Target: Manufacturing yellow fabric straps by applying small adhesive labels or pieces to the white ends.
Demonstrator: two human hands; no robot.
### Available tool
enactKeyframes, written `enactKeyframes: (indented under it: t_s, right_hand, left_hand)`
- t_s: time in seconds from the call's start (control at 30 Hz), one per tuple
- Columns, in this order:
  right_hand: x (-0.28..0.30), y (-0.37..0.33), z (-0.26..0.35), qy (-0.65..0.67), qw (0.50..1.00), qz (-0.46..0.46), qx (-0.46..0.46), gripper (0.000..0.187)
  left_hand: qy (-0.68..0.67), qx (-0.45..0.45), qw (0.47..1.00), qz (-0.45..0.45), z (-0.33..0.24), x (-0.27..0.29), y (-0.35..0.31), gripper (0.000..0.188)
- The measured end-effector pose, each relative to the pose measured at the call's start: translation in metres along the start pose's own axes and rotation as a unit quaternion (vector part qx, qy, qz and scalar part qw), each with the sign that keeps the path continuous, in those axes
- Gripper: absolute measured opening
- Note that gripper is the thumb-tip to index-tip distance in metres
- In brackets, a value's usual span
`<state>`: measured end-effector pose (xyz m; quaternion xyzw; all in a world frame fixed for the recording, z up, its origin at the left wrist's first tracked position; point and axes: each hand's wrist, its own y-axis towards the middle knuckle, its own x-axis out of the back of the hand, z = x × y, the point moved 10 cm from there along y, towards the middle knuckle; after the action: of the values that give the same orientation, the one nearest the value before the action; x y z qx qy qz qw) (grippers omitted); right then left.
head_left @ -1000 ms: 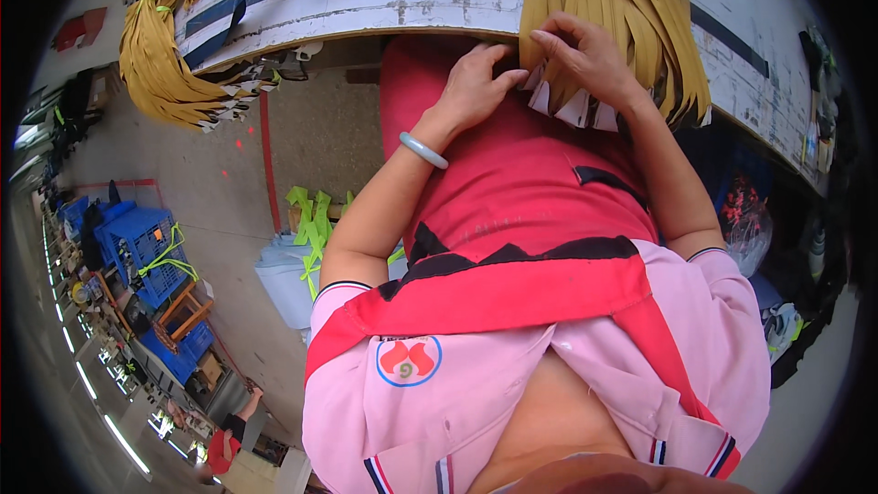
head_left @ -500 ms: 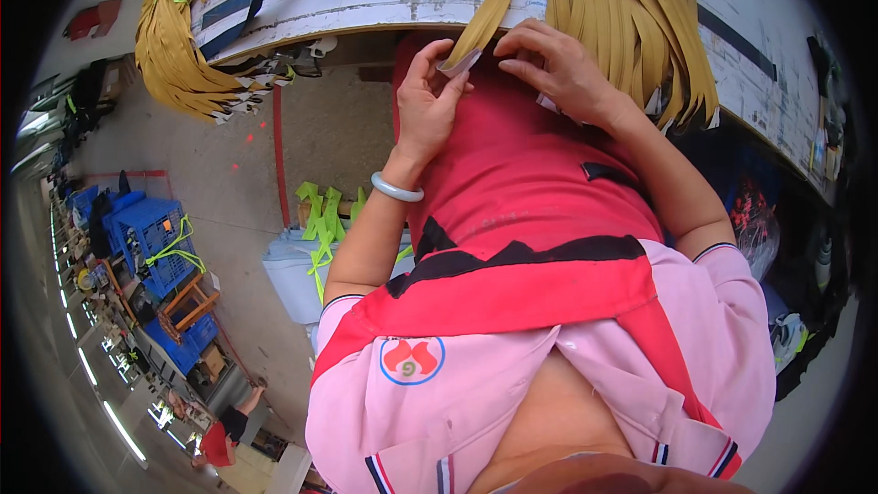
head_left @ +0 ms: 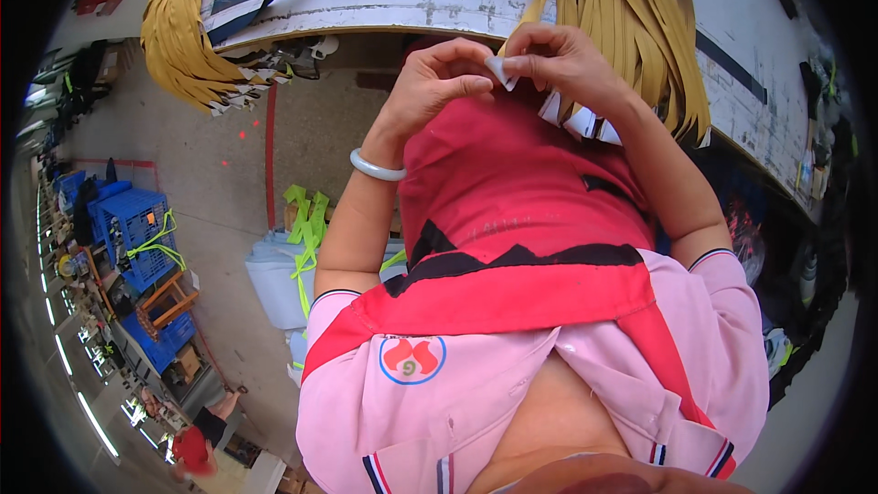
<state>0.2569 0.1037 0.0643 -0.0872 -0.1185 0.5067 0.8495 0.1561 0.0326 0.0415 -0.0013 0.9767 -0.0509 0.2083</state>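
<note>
Over my lap at the table edge, my right hand (head_left: 565, 66) pinches a small white tab (head_left: 500, 72) between thumb and fingers. The tab appears to be at the end of a mustard-yellow strap (head_left: 541, 2) that runs down from the table behind my fingers. Just left of it is my left hand (head_left: 441, 82), its thumb apart from the fingers and its fingertips close to the tab; whether they touch it I cannot tell. Beside my right hand, a thick bunch of yellow straps (head_left: 636, 18) with white ends hangs over the table edge.
Another tied bundle of yellow straps (head_left: 178, 37) hangs off the white table (head_left: 402, 7) at left. A dark band (head_left: 261, 2) lies on the tabletop. Neon-green strips (head_left: 306, 229) rest on pale sheets (head_left: 274, 279) at my left. Blue crates (head_left: 137, 224) and another person (head_left: 194, 446) are farther left.
My left hand has let go of the strap end, and its thumb and fingers have parted. My right hand has moved left and now pinches the white tab.
</note>
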Motion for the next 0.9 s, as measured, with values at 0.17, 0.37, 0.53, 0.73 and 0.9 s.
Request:
enactKeyframes:
  t_s: [0.17, 0.37, 0.53, 0.73, 0.9]
  right_hand:
    - [0.008, 0.006, 0.006, 0.155, 0.987, -0.008, 0.033, 0.025]
    - [0.014, 0.007, 0.005, 0.121, 0.991, 0.060, -0.002, 0.024]
    - [0.016, 0.010, 0.012, 0.112, 0.991, 0.070, 0.015, 0.022]
    - [0.017, 0.012, 0.009, 0.139, 0.988, 0.050, 0.047, 0.019]
    - [0.015, 0.013, 0.006, 0.071, 0.995, -0.014, 0.067, 0.015]
  left_hand:
    - [0.004, -0.111, 0.994, -0.013, -0.025, -0.004, 0.023, 0.017]
    - [0.049, -0.136, 0.988, -0.051, -0.020, 0.004, 0.029, 0.014]
    - [-0.019, -0.063, 0.998, -0.023, -0.011, -0.006, 0.030, 0.013]
    - [-0.034, -0.058, 0.997, -0.045, -0.004, -0.002, 0.028, 0.009]
    - [0.041, -0.081, 0.992, -0.086, -0.023, 0.000, 0.026, 0.007]
